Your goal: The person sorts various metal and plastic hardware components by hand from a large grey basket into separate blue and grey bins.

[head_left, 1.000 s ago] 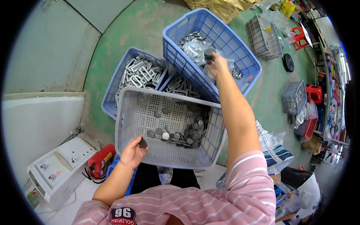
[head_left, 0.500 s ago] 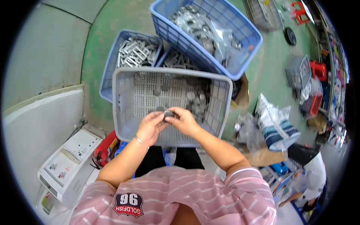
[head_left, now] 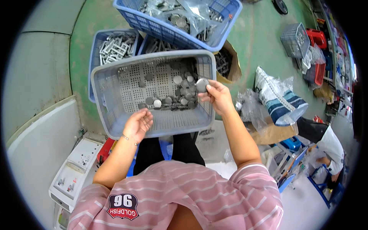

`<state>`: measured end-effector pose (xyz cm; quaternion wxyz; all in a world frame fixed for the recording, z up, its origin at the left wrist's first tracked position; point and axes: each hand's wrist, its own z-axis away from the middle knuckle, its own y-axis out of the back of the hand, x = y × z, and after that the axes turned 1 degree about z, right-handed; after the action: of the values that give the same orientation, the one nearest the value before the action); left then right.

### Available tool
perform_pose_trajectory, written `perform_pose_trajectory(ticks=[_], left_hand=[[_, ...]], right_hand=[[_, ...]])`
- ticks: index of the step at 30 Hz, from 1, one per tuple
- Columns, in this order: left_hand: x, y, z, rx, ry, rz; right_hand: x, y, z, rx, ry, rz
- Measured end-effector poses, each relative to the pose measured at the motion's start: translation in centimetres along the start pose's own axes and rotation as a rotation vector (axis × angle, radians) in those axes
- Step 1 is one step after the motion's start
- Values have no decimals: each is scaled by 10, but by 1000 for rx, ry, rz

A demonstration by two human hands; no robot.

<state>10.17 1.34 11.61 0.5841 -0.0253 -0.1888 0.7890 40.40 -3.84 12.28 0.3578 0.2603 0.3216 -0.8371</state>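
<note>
One round grey disc (head_left: pixel 202 85), pinched near its edge by the right hand (head_left: pixel 219 99), could slip into the perforated crate (head_left: pixel 180 119), while the half-open left hand (head_left: pixel 138 123) looks empty.

The near basket (head_left: pixel 165 119) is pale grey, the discs (head_left: pixel 177 80) in it grey, the far basket (head_left: pixel 149 26) blue, the floor (head_left: pixel 255 46) green, and the shirt (head_left: pixel 168 188) pink with white stripes.
</note>
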Motion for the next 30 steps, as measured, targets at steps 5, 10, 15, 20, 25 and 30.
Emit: perform_pose_trajectory(ticks=[5,10,15,20,25,30], left_hand=[[-8,-9,6,-47,-4,2],[-7,-5,5,-13,3,19],[-5,16,-2,10,-17,85],[-3,37,-14,141,-33,30],[6,66,-30,427,-182,-293],[37,114,-33,1096,-971,-1287]], right_hand=[[-30,-12,-39,43,120,84],[-79,-44,-108,123,279,146],[-77,-66,-140,133,259,334],[12,-30,-115,-96,56,582],[72,15,-80,105,698,1417],[66,46,-48,727,787,1466]])
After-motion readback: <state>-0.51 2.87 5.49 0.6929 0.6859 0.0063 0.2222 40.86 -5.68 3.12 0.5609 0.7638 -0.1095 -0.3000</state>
